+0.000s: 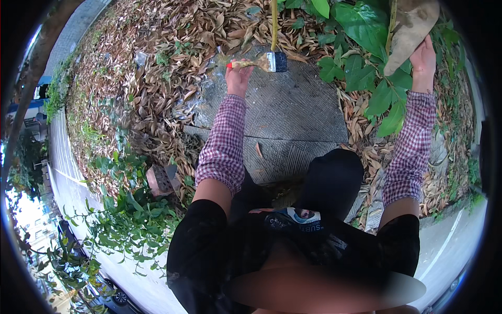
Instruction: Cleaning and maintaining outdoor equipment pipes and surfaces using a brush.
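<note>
My left hand point(238, 81) is closed around the handle of a flat paintbrush point(271, 62). The brush lies sideways in the grip, its red handle end at the left and its dark bristles pointing right, over a stone slab. At the upper right, my right hand point(422, 62) holds the edge of a large brown, dusty-looking leaf point(415, 26); some of its fingers are hidden by the leaf. Broad green leaves point(363, 26) grow just left of that leaf, around an upright stem. Both forearms wear checked sleeves.
Grey ridged stone slabs point(290, 112) lie in front of my knees. Dry fallen leaves point(151, 68) cover the ground around them. A thin yellowish stem point(274, 23) stands beyond the brush. Leafy shrubs point(136, 209) and a brick-like block point(158, 180) are at the left, with pavement beyond.
</note>
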The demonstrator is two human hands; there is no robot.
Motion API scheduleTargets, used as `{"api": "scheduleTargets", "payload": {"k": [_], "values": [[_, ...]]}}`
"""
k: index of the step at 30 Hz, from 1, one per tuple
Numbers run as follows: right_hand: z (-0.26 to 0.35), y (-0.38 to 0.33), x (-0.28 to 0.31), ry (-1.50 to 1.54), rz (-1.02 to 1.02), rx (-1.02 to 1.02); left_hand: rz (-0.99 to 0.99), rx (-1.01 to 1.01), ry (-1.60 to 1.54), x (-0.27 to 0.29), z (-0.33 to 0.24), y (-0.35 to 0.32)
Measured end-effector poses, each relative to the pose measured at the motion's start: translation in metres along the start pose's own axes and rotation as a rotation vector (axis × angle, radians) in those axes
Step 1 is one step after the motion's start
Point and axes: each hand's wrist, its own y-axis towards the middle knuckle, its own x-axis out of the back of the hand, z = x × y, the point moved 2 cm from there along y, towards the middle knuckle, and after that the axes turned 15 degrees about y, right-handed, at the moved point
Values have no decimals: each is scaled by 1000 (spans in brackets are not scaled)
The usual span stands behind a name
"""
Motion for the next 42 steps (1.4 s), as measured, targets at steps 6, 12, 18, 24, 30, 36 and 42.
{"api": "scheduleTargets", "payload": {"k": [6, 12, 18, 24, 30, 36, 42], "values": [[28, 60, 69, 509, 1097, -549, 20, 59, -99, -9, 11, 0], [14, 55, 66, 540, 1112, -566, 7, 81, -146, 10, 5, 5], [11, 18, 24, 412, 1141, -478, -3, 98, -123, 10, 5, 3], [12, -2, 7, 634, 1024, -635, 29, 77, -87, 3, -3, 8], [15, -2, 23, 242, 550, -184, 122, -117, 213, -46, -1, -9], [5, 0, 15, 1509, 577, -1311, 271, -296, 811, -81, 33, -5], [11, -19, -3, 304, 232, -150, 314, -241, 900, -73, 49, 11]]}}
